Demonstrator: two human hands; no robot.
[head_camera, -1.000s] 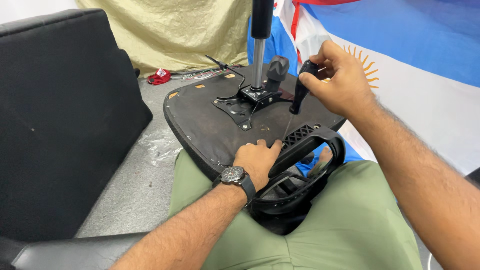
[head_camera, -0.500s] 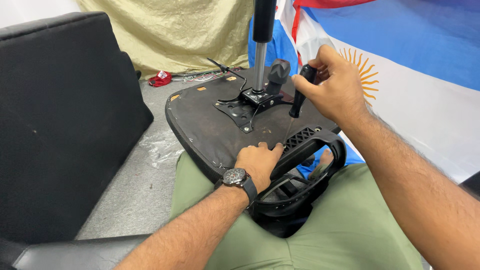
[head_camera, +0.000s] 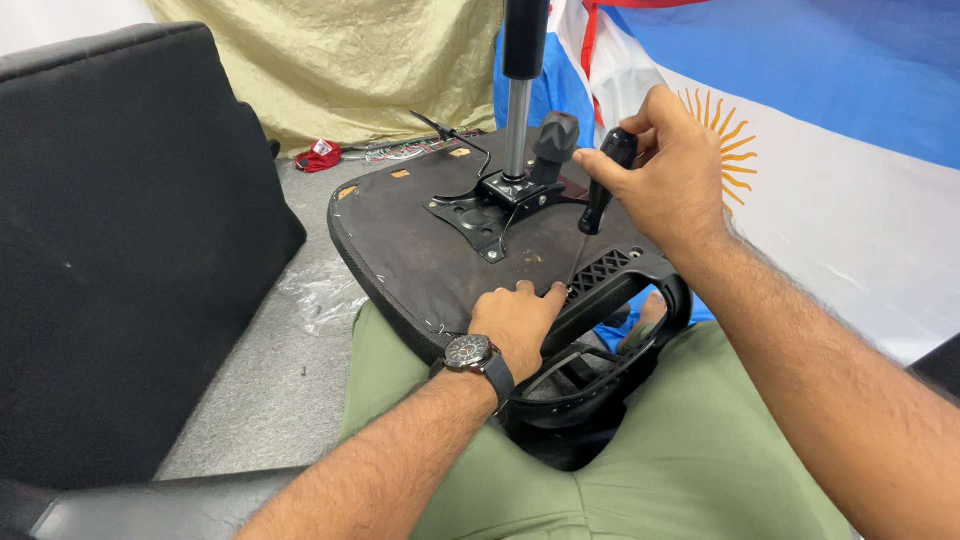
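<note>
An upturned office chair seat (head_camera: 420, 250) rests on my lap, its dark underside up, with a metal mounting plate (head_camera: 490, 205) and a gas cylinder (head_camera: 520, 90) rising from it. My left hand (head_camera: 515, 320), with a wristwatch, presses flat on the seat's near edge beside the black plastic armrest (head_camera: 610, 300). My right hand (head_camera: 665, 175) grips a black-handled screwdriver (head_camera: 603, 195), tip down at the armrest bracket.
A black sofa (head_camera: 130, 230) stands at the left. Grey floor (head_camera: 290, 370) lies between it and my green-trousered legs. A blue-and-white flag with a sun (head_camera: 800, 150) hangs at the right, an olive cloth (head_camera: 330, 60) behind, a red item (head_camera: 320, 155) near it.
My right hand with the screwdriver has shifted slightly up and right along the seat. The left hand has stayed on the seat edge.
</note>
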